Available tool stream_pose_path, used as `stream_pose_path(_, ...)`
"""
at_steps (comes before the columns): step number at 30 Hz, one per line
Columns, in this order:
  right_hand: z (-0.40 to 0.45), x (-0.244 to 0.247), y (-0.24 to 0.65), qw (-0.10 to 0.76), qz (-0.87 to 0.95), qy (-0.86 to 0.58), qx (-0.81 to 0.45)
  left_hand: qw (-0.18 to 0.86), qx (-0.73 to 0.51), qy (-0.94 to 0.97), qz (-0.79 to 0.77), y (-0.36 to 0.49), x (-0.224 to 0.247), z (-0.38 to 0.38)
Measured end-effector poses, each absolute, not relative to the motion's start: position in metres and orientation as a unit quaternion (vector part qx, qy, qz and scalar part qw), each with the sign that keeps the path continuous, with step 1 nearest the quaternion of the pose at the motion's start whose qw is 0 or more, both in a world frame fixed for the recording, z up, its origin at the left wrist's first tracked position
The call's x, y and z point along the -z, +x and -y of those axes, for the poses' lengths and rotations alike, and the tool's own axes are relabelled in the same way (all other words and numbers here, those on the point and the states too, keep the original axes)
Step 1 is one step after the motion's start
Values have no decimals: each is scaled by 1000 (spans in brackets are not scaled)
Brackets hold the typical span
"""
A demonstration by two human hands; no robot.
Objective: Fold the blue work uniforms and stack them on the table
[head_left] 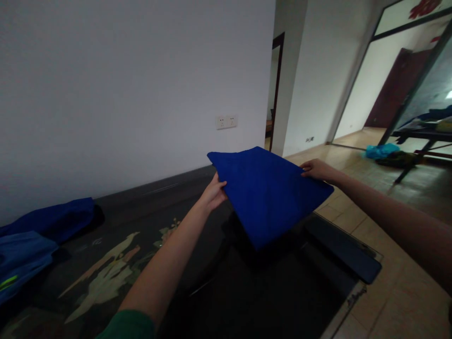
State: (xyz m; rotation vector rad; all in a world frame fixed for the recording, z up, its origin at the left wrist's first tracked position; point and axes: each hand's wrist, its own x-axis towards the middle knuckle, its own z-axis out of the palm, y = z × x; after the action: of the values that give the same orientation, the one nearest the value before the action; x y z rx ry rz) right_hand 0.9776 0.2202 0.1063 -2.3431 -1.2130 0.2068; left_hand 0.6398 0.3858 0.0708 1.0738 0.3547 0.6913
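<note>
A flat, folded blue cloth (271, 193), perhaps a garment, is held up and tilted above a black tabletop (282, 296). My left hand (214, 193) grips its left edge, with the thumb on top and the other fingers partly hidden beneath. On the far right edge, my right hand (314, 169) pinches the cloth between thumb and fingers. The cloth looks smooth, with pointed corners, and one corner points down toward me. Its underside is hidden.
Crumpled dark blue cloth (67, 216) and lighter blue cloth (24, 259) lie on the left of the table, near a painted bird (109, 278). A long dark slab (344, 247) sits at the right edge. Beyond are a wall socket (226, 122) and a light-blue bag (381, 151).
</note>
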Motion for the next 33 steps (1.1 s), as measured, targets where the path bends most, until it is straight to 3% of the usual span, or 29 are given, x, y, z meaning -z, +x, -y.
stream_pose_path(4,-234,-101,1036,168,413,-894,42,815,-311,457,-174,711,-62,-396)
stream_pose_path(9,-241,-65,1067,198,382,-902,44,838,-297,416,-190,750,-26,-402)
stream_pose_path(16,-240,-7,1055,245,393,-886,2,833,-296,393,-253,743,30,-407)
stream_pose_path(24,-245,-22,1063,306,382,-872,-14,827,-326,394,-235,743,15,-424)
stream_pose_path(33,-238,19,1040,226,377,-898,-9,761,-288,456,-360,731,48,-416)
